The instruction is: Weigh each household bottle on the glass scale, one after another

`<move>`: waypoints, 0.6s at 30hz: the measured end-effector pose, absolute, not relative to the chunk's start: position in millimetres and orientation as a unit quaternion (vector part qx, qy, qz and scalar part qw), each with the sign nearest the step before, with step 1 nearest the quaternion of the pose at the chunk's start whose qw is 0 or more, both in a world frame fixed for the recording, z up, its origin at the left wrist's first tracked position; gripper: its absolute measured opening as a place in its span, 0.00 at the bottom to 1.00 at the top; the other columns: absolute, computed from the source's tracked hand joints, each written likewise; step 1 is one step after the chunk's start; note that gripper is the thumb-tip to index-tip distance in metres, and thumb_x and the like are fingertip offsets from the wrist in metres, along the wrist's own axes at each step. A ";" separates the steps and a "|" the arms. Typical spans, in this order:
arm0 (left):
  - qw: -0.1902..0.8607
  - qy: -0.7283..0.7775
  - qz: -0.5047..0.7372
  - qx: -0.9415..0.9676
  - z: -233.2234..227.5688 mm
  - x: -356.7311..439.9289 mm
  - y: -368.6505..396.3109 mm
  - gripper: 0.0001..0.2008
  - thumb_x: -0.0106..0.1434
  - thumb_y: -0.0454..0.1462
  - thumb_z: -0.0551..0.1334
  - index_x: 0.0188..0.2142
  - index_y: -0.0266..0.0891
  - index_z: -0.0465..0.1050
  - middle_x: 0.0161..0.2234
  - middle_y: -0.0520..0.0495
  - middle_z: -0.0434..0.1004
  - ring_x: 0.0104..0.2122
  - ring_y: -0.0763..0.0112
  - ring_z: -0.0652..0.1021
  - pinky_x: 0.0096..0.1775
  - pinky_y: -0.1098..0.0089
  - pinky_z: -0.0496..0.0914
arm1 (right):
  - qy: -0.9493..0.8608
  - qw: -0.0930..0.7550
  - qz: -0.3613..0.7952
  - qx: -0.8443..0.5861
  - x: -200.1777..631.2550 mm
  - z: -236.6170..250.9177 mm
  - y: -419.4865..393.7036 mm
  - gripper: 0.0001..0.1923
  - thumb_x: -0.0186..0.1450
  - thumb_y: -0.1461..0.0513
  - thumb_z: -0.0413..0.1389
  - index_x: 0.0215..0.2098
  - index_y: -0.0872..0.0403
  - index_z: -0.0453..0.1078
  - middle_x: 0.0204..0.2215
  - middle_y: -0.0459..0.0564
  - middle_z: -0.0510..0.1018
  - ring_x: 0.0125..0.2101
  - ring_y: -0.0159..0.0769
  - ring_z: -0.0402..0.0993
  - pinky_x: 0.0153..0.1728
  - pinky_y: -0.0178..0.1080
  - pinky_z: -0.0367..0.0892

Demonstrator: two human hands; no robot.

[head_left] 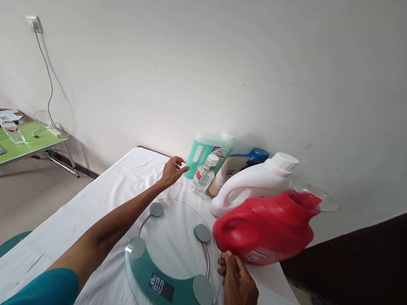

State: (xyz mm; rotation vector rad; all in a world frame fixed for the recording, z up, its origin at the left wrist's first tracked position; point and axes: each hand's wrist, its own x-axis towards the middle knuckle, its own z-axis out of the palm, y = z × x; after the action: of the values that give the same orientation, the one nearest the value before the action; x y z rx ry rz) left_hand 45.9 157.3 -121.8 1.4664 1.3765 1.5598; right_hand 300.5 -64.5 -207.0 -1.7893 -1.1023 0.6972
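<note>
A round glass bathroom scale [169,256] lies on the white cloth, its display lit and apparently reading 0.0. My left hand [173,171] reaches past it, thumb and fingers apart, close to the left side of a jug of green liquid [194,159]; whether they touch is unclear. A small clear bottle with a white cap [204,175] stands in front of that jug. Beside the scale's right rim is my right hand [239,286], its fingers curled together; what is between them, if anything, is hidden. Just beyond it stands a red handled jug [264,225], a clear disc-like piece at its mouth.
Along the wall, a white handled jug [253,181] and a beige bottle with a blue cap [228,170] stand between the clear bottle and red jug. Left, a low green table [28,142] carries a water bottle [13,131] and power strip. A teal round stool [6,248] is below.
</note>
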 end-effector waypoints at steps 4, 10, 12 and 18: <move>0.357 0.493 0.578 0.544 -118.1 55.9 199.9 0.37 0.54 0.55 0.79 0.55 0.36 0.77 0.56 0.32 0.79 0.49 0.56 0.80 0.47 0.62 0.74 | -0.429 0.423 0.296 -0.741 312.1 -216.6 -61.9 0.38 0.61 0.27 0.50 0.33 0.49 0.79 0.28 0.52 0.83 0.28 0.44 0.78 0.32 0.42 0.72; 0.374 0.438 0.594 0.562 -110.0 74.6 243.0 0.30 0.56 0.56 0.77 0.48 0.37 0.79 0.50 0.37 0.81 0.48 0.58 0.79 0.47 0.63 0.72 | -0.424 0.396 0.288 -0.762 320.8 -225.3 -60.8 0.38 0.62 0.27 0.50 0.34 0.49 0.80 0.27 0.50 0.83 0.28 0.43 0.77 0.33 0.41 0.71; 0.402 0.426 0.574 0.573 -108.0 76.6 254.4 0.27 0.52 0.54 0.79 0.40 0.37 0.78 0.39 0.44 0.81 0.40 0.64 0.78 0.42 0.66 0.70 | -0.412 0.404 0.280 -0.767 317.6 -223.4 -62.4 0.37 0.64 0.29 0.50 0.34 0.50 0.79 0.28 0.50 0.83 0.29 0.42 0.78 0.33 0.40 0.71; 0.438 0.392 0.600 0.543 -102.1 93.3 271.5 0.31 0.47 0.56 0.80 0.22 0.41 0.63 0.21 0.57 0.62 0.24 0.77 0.62 0.28 0.69 0.56 | -0.411 0.423 0.266 -0.762 305.4 -214.3 -67.5 0.35 0.67 0.30 0.52 0.34 0.50 0.80 0.26 0.50 0.82 0.28 0.41 0.77 0.29 0.38 0.70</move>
State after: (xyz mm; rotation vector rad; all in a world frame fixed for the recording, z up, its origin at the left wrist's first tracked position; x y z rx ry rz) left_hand 93.3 271.5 -102.1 1.3497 0.9742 1.4902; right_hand 305.4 -67.5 -214.3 -1.9072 -1.0294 0.6657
